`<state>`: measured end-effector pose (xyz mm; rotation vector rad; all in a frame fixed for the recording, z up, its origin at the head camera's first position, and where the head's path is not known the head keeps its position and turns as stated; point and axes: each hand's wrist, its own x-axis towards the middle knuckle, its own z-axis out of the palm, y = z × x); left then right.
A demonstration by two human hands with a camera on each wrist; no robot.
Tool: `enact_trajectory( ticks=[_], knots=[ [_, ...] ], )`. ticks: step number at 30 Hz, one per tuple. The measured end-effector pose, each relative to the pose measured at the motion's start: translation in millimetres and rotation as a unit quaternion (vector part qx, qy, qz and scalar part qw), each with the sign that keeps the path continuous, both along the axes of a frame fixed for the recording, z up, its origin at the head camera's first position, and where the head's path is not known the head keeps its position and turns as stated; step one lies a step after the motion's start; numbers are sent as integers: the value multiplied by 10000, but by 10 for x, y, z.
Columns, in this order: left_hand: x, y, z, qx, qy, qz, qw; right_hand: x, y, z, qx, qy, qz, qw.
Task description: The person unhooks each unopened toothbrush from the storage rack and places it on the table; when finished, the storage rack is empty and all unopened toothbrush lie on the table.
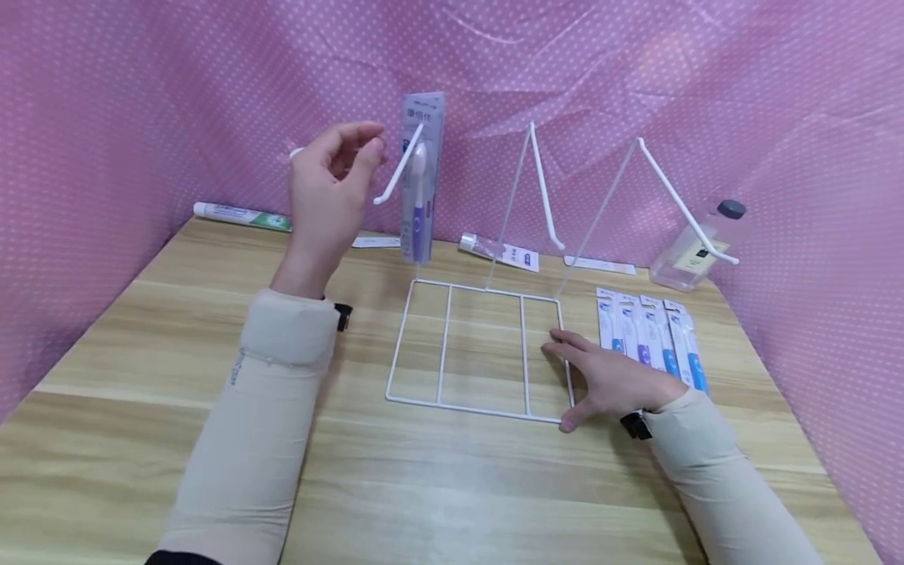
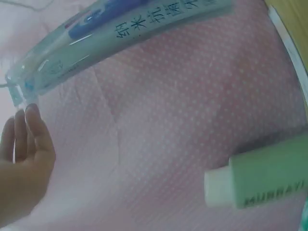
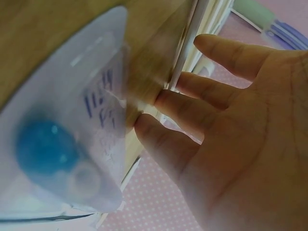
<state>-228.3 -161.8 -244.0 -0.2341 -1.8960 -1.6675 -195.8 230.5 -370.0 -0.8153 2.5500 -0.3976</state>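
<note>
A white wire rack (image 1: 483, 410) stands on the table with its base flat and three hooked arms rising at the back. From its left arm hangs a packaged toothbrush (image 1: 417, 200) with a purple handle. My left hand (image 1: 328, 184) is raised just left of that arm, holding nothing. In the left wrist view, the left fingertips (image 2: 32, 113) come right up to the top end of the toothbrush pack (image 2: 144, 29). My right hand (image 1: 610, 380) lies over the right edge of the rack's base, fingers spread. Close beside it, several packaged toothbrushes (image 1: 646, 329) lie in a row.
Along the back edge lie a toothpaste tube (image 1: 240, 216) at left and another tube (image 1: 501, 251) behind the rack. A clear bottle with a black cap (image 1: 692, 251) stands back right. The left wrist view shows a green bottle (image 2: 269, 173) with a white cap. Pink dotted cloth (image 1: 212, 102) surrounds the table.
</note>
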Motion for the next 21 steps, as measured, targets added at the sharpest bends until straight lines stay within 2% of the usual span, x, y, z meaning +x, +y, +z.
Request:
enact_trajectory(
  ticks=[5,10,13,15,21],
  knots=[
    [-182,110,-4,1140,-92,-334,9929,-11,4,-9,26,-4,-7,10000],
    [-297,158,-70,1851,-306,-862,9785,-3,-3,-16,1,-22,-35,10000],
    [-338,181,-122,2129,-404,-1129,9697,-1,7,-19,8,-30,-47,10000],
    [-352,191,-147,2211,-430,-1194,9670,-6,16,-25,15,-44,-58,10000],
    [-339,217,-150,2154,-330,-1150,9692,-33,27,-24,25,-91,-40,9999]
  ],
)
